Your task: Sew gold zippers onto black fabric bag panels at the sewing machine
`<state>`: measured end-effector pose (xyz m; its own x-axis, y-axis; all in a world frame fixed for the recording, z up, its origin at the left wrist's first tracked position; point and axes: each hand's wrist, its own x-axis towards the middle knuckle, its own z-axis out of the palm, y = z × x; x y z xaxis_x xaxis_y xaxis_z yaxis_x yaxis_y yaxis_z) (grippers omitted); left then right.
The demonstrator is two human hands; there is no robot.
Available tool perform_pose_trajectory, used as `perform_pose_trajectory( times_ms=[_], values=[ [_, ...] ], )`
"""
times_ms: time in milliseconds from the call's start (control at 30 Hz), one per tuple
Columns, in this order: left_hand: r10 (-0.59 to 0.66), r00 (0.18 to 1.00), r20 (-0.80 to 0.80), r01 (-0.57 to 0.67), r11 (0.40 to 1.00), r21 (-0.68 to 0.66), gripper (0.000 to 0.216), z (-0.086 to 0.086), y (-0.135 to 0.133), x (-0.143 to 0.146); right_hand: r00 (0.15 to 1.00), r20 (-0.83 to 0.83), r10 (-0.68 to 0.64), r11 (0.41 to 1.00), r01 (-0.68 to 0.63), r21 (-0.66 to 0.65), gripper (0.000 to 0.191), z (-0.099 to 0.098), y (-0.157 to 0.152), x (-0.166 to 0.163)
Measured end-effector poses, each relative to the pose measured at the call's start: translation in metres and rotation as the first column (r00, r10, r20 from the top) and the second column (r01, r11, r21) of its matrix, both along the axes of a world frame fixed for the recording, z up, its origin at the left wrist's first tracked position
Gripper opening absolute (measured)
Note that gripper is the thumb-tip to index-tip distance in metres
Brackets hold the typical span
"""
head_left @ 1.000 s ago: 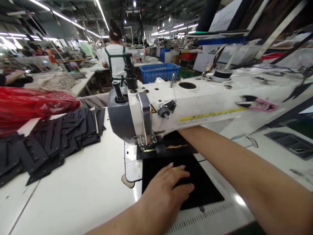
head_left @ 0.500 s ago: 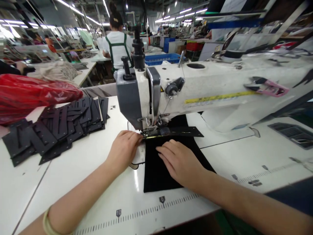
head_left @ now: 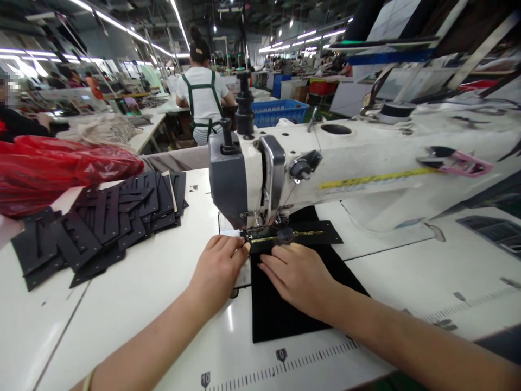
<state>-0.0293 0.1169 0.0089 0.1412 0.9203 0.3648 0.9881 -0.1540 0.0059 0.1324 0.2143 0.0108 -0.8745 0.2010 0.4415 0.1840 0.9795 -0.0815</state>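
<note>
Under the needle area of a white sewing machine [head_left: 268,184] lies a black strip [head_left: 331,232] with a gold-toothed zipper [head_left: 264,239] along its slot. Beneath it, a black fabric panel [head_left: 280,315] spreads toward me. My left hand [head_left: 220,269] is closed, its thumb and fingertips pinching the strip's left end beside the presser foot. My right hand [head_left: 299,277] lies over the panel, fingers bent together, fingertips at the strip's near edge. The presser foot partly hides the zipper.
A pile of slotted black pieces [head_left: 101,217] lies on the left of the table, before a red plastic bag [head_left: 61,165]. Pink-handled snips [head_left: 464,162] rest on the machine arm. A blue crate [head_left: 280,111] and a person in a white shirt [head_left: 202,92] are beyond.
My right hand has moved from the panel up to the strip's near edge. The strip's near border now shows below the zipper. My left hand stays at the left end; the view has shifted slightly.
</note>
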Motion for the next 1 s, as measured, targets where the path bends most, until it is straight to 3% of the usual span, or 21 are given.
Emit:
perform_pose_trajectory(
  times_ms=[100, 367, 567, 1000],
  values=[
    [0.054, 0.998, -0.035, -0.054, 0.998, -0.017, 0.020, -0.001, -0.001, 0.007, 0.996, -0.077, -0.036, 0.999, 0.037, 0.011, 0.022, 0.000, 0.006, -0.004],
    [0.035, 0.999, -0.010, -0.034, 0.991, 0.133, 0.019, -0.006, 0.000, 0.008, 0.999, 0.014, 0.036, 0.997, -0.035, -0.072, 0.027, -0.007, 0.013, -0.013],
    [0.029, 0.997, -0.070, -0.022, 0.995, 0.098, 0.023, -0.003, 0.001, 0.009, 1.000, 0.016, 0.020, 0.990, -0.018, -0.138, 0.028, -0.006, 0.014, -0.013],
    [0.003, 0.999, -0.036, 0.000, 0.997, 0.081, 0.016, -0.001, 0.009, -0.001, 1.000, 0.020, 0.005, 0.993, -0.003, -0.115, 0.022, -0.007, 0.019, -0.018]
  ],
)
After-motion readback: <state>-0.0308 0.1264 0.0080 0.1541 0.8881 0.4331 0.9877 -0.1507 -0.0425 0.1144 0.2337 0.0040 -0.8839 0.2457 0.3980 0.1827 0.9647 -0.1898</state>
